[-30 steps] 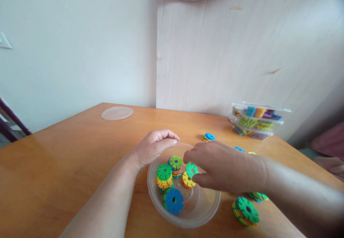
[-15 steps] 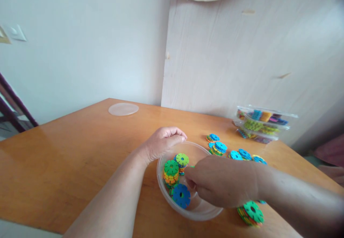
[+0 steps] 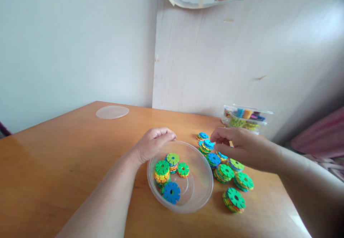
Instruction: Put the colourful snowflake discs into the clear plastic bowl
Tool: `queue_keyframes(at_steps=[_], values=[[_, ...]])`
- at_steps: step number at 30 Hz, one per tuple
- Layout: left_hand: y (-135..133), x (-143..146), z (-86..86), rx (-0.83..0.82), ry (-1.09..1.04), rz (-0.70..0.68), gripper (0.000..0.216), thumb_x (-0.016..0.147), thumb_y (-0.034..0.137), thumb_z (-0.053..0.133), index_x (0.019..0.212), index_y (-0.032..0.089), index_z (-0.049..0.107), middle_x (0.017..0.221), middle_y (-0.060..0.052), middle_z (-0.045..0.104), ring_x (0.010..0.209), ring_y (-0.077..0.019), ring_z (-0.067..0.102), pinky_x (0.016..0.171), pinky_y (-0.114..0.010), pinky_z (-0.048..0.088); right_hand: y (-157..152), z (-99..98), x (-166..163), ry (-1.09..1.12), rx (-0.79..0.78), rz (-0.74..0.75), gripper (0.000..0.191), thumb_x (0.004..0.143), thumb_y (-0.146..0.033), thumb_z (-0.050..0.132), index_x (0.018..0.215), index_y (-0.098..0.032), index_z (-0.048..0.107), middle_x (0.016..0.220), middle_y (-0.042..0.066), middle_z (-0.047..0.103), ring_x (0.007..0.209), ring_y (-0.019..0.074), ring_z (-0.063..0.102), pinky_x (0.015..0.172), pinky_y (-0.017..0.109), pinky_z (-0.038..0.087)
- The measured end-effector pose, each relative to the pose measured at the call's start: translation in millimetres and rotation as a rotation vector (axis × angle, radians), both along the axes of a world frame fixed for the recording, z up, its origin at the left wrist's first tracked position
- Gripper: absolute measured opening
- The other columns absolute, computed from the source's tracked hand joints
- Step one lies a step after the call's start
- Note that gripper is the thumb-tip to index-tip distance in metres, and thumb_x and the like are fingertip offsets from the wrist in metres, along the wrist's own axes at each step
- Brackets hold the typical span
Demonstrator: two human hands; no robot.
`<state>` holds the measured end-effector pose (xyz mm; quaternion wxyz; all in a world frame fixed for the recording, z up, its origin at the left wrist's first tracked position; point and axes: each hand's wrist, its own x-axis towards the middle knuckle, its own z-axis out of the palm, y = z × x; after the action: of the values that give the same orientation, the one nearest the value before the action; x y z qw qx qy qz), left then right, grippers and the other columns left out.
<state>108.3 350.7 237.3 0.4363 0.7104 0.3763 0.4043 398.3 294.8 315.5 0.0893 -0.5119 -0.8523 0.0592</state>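
Clear bowl (image 3: 200, 195) of disc stacks sits near the tabletop (image 3: 53, 166) front edge, bare wood leftward. Left hand (image 3: 153, 145) curls on its far rim; right hand (image 3: 242, 146) pinches loosely above the blue-topped stack (image 3: 208, 145) beyond.

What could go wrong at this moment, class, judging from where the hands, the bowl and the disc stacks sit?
1. The right hand hovers low over the loose disc stacks beside the bowl; a brush of the wrist could topple them.
2. The stack nearest the table edge might get knocked to the floor.
3. The left hand grips only the light plastic bowl's far rim, so pressing down there may tip it and spill the stacks inside.
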Motion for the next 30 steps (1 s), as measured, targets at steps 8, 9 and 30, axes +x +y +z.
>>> queue_keyframes(at_steps=[8,9,30], values=[[-2,2,3.7,0.025,0.056,0.047,0.045,0.091,0.058,0.055,0.092,0.017,0.073,0.094,-0.006,0.075,0.099,-0.0235,0.066,0.093,-0.035,0.047,-2,-39.3,32,-0.118,-0.059,-0.048,0.046,0.084,-0.034,0.066,0.129,-0.028,0.066,0.112,0.008,0.066,0.097,0.025,0.065,0.088,0.037,0.048],[-2,2,4.1,0.031,0.07,0.054,0.046,0.092,0.059,0.054,0.092,0.017,0.073,0.094,-0.006,0.075,0.099,-0.0234,0.066,0.093,-0.035,0.047,1,-41.0,30,-0.133,-0.062,-0.05,0.048,0.082,-0.034,0.067,0.13,-0.027,0.066,0.113,0.009,0.066,0.098,0.0258,0.065,0.088,0.038,0.048],[0,2,1.2,0.09,0.064,0.033,0.045,0.095,0.057,0.052,0.093,0.017,0.073,0.093,-0.005,0.074,0.099,-0.0229,0.067,0.096,-0.036,0.046,-14,-16.3,-58,-0.117,0.055,0.21,0.031,0.086,-0.038,0.069,0.113,-0.024,0.074,0.105,0.009,0.066,0.097,0.0266,0.061,0.083,0.038,0.046]])
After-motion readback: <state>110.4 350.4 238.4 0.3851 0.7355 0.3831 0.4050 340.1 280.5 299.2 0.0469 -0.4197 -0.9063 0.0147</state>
